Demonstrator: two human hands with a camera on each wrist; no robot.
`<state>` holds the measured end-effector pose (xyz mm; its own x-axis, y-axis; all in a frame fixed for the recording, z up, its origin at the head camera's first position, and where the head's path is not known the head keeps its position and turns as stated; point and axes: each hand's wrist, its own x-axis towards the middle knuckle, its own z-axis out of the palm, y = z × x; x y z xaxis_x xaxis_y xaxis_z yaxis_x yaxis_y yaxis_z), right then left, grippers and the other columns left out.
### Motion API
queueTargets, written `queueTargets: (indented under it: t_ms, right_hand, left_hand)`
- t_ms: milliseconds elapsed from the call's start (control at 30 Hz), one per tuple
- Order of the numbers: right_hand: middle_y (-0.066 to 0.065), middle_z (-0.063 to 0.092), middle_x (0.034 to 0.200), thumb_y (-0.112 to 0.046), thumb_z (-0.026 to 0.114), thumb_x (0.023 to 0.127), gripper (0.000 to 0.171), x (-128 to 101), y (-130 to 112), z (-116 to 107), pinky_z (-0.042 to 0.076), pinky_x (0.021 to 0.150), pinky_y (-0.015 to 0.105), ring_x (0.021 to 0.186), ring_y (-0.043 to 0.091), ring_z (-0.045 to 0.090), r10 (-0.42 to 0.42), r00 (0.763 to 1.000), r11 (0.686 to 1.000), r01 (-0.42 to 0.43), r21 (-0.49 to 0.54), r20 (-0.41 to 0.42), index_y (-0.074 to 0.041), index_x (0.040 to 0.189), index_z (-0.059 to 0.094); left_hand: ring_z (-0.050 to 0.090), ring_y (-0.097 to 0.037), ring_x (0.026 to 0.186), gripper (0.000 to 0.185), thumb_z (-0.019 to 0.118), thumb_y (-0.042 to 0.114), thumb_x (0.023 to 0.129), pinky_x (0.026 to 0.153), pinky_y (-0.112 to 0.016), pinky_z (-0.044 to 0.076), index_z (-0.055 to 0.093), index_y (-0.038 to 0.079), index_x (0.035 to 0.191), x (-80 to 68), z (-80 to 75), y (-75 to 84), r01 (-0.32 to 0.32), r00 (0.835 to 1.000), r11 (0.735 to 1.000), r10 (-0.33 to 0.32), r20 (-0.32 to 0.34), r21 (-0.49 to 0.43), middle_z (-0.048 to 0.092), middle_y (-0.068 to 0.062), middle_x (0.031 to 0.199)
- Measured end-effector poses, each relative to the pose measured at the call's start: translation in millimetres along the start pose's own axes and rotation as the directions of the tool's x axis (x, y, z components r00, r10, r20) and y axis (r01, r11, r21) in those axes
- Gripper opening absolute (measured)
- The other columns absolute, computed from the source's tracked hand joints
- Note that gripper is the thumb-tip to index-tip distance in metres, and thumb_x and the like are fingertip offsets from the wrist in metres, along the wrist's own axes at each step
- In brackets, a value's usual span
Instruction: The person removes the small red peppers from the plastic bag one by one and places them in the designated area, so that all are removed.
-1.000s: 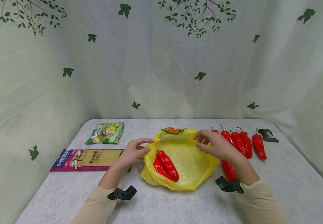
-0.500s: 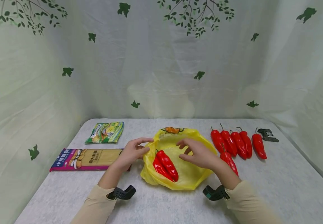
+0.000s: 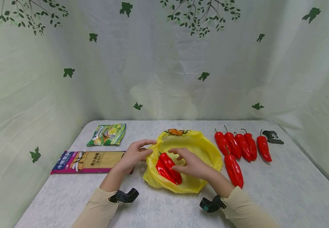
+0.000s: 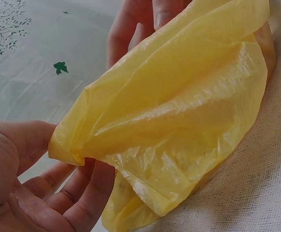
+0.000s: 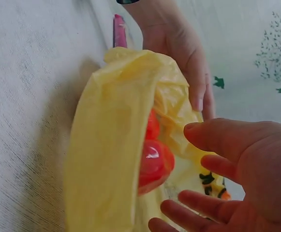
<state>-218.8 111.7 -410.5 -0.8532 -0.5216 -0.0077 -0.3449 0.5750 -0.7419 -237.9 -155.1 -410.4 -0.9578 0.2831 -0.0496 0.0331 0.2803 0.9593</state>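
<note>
A yellow plastic bag lies with its mouth spread wide. Inside, toward its left, two red peppers rest side by side. My left hand pinches the bag's left rim between thumb and fingers; the left wrist view shows the folded yellow edge in that grip. Over the bag's mouth, my right hand hovers with fingers spread and loosely bent. Its thumb overlaps the right pepper in the head view. From the right wrist, a gap shows between these fingers and the red pepper.
Several more red peppers lie right of the bag, one nearer. A small black packet sits at the far right. On the left are a pack of noodles and a green snack packet. A patterned curtain hangs behind.
My right hand has moved left and nearer, from the bag's right rim to above the peppers inside. The left hand keeps its hold on the rim.
</note>
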Motion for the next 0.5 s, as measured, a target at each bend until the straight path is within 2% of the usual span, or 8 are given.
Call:
queueTargets:
  t_ms: [133,300,500]
  right_hand:
    - [0.005,0.053,0.146,-0.028,0.076,0.088,0.064,1.1,-0.2,5.9,0.056,0.094,0.045,0.125,0.026,0.055,0.015,1.0,1.0,-0.015,-0.011,0.005,-0.026,0.145,0.048]
    - [0.003,0.054,0.146,-0.032,0.074,0.089,0.063,1.0,1.4,11.9,0.048,0.105,0.054,0.131,0.028,0.05,-0.007,1.0,0.999,0.008,-0.046,0.012,-0.027,0.147,0.049]
    - [0.002,0.055,0.143,-0.032,0.073,0.091,0.061,2.4,5.5,17.2,0.047,0.103,0.055,0.131,0.027,0.047,-0.034,0.999,0.996,0.037,-0.085,0.035,-0.036,0.146,0.049]
  left_hand:
    - [0.068,-0.016,0.097,0.038,0.061,0.018,0.099,0.077,-0.029,0.059,0.06,0.016,0.137,-0.1,0.0,-0.3,-0.002,1.0,1.0,0.002,-0.001,-0.001,0.06,-0.015,0.139]
    - [0.069,-0.016,0.095,0.038,0.061,0.017,0.099,0.076,-0.029,0.059,0.06,0.015,0.137,-0.4,-0.2,-1.2,-0.006,1.0,1.0,0.006,0.004,-0.01,0.062,-0.017,0.137]
    - [0.069,-0.016,0.095,0.038,0.06,0.016,0.099,0.076,-0.03,0.059,0.059,0.014,0.137,-0.5,-0.4,-0.7,-0.014,1.0,1.0,0.014,0.006,-0.016,0.062,-0.018,0.136]
